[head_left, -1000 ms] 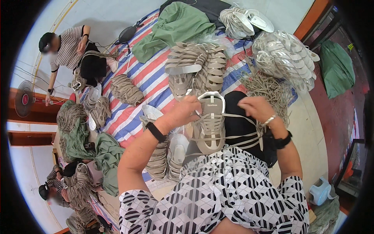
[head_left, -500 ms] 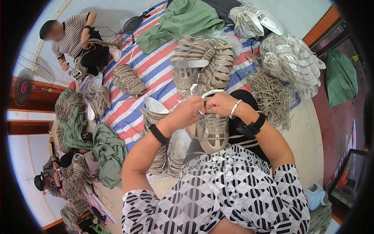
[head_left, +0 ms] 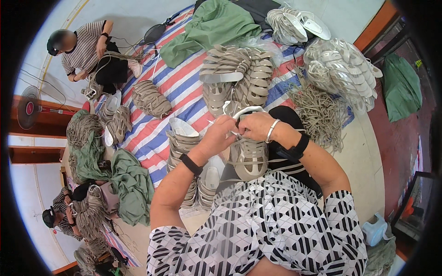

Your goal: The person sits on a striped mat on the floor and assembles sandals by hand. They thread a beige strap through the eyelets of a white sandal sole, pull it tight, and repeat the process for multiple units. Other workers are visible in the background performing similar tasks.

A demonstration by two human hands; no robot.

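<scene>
A beige shoe upper [head_left: 251, 158] with a mesh toe lies over my lap, toe toward me. My left hand [head_left: 220, 134] is at its left side, fingers pinched around a thin white piece [head_left: 234, 133] whose kind is unclear. My right hand [head_left: 258, 126] grips the upper near its white-lined opening [head_left: 251, 110], thumb and fingers closed. A flat beige lace [head_left: 276, 161] trails from the upper across my dark trousers. What lies between the fingertips of both hands is mostly hidden.
Stacked shoe uppers stand left [head_left: 184, 133] and ahead [head_left: 258, 83]; a plastic-wrapped pile [head_left: 340, 69] lies right. Beside it is a heap of laces [head_left: 317, 106]. Green cloth [head_left: 212, 32] covers part of the striped sheet [head_left: 184, 87]. A person [head_left: 87, 50] sits far left.
My left hand has shifted slightly down. Both hands stay at the shoe's opening. The far-left person's lower hand has moved closer to their lap.
</scene>
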